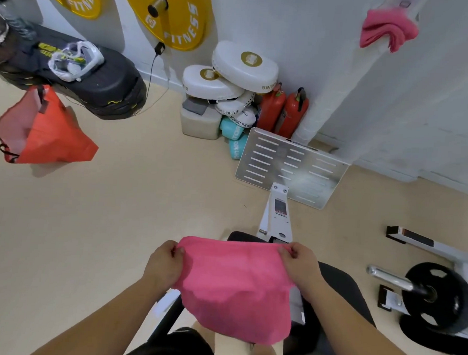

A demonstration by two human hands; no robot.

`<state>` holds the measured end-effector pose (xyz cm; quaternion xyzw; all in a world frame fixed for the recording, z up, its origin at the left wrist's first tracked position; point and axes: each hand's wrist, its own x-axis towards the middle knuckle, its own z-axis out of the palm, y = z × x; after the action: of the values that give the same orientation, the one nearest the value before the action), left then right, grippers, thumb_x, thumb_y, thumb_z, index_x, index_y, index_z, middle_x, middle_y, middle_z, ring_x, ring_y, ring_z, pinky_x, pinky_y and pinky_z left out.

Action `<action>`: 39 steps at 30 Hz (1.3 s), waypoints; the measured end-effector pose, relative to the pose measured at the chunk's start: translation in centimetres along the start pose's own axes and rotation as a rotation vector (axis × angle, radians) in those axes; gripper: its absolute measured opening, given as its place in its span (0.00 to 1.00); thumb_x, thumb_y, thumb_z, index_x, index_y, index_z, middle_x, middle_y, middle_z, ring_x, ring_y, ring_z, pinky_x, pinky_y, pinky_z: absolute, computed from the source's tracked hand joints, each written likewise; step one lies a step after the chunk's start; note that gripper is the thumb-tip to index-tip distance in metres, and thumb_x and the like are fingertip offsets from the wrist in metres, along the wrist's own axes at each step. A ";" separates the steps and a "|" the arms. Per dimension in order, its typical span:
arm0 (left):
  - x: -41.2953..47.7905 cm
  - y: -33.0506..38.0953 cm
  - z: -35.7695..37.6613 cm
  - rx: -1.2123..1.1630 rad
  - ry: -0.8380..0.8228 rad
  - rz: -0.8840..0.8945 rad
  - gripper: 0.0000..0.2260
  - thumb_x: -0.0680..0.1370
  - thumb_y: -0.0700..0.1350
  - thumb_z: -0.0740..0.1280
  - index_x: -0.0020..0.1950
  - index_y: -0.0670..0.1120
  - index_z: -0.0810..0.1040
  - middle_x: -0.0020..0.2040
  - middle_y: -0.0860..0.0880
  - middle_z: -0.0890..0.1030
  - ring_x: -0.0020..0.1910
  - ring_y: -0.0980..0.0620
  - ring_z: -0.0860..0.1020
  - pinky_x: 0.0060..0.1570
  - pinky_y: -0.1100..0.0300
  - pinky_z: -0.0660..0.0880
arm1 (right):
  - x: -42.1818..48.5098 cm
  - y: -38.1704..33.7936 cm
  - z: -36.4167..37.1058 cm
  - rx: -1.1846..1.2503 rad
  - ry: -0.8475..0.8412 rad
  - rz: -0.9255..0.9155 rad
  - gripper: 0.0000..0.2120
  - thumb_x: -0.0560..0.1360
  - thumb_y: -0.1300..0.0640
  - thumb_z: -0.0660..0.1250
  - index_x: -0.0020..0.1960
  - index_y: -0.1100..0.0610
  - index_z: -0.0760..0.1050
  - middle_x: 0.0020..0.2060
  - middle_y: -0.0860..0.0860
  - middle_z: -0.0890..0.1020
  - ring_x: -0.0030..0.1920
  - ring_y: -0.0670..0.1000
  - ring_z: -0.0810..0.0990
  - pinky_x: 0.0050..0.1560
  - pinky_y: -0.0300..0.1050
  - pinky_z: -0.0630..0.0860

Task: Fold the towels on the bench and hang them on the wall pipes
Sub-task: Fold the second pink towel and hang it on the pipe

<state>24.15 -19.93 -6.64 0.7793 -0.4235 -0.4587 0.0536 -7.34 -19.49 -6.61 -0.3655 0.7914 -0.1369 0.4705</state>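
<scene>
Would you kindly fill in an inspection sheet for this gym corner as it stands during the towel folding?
Surface: black bench below the hands, partly hidden; no towel seen lying on it.
Job's things: pink towel held up, spread in the air; second pink towel draped on the white wall pipe.
Clutter: orange bag at left; white pads stacked by the wall; red extinguishers beside them.
Hands: left hand and right hand each pinch a top corner of the pink towel.
Cables: black cable hanging from a wall adapter.
Surroundings: yellow plates on the wall; black weight plate on a bar at right; beige floor.
</scene>
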 end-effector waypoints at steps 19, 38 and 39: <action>2.7 -0.4 2.4 0.191 -0.131 -0.048 0.08 0.82 0.45 0.60 0.44 0.50 0.75 0.40 0.52 0.79 0.43 0.48 0.76 0.40 0.58 0.70 | 9.4 3.2 4.5 -0.400 -0.318 0.069 0.14 0.72 0.50 0.58 0.41 0.55 0.81 0.45 0.52 0.81 0.47 0.54 0.80 0.49 0.46 0.79; -0.7 5.9 3.6 -0.021 -0.350 0.198 0.12 0.81 0.48 0.65 0.39 0.47 0.76 0.37 0.52 0.76 0.35 0.54 0.73 0.36 0.61 0.69 | -11.8 -1.7 -7.1 0.668 -0.227 -0.021 0.03 0.76 0.65 0.72 0.49 0.61 0.83 0.45 0.62 0.87 0.45 0.57 0.83 0.46 0.48 0.79; -1.4 6.5 4.0 -0.059 -0.375 0.211 0.12 0.81 0.49 0.66 0.38 0.48 0.77 0.37 0.53 0.77 0.35 0.54 0.74 0.37 0.61 0.70 | -12.8 -2.0 -8.1 0.670 -0.227 -0.055 0.02 0.75 0.65 0.73 0.47 0.62 0.82 0.44 0.63 0.86 0.43 0.56 0.83 0.43 0.46 0.79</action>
<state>16.87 -21.87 -4.96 0.6297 -0.4917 -0.5998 0.0444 -9.51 -12.83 6.98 -0.2253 0.6350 -0.3599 0.6453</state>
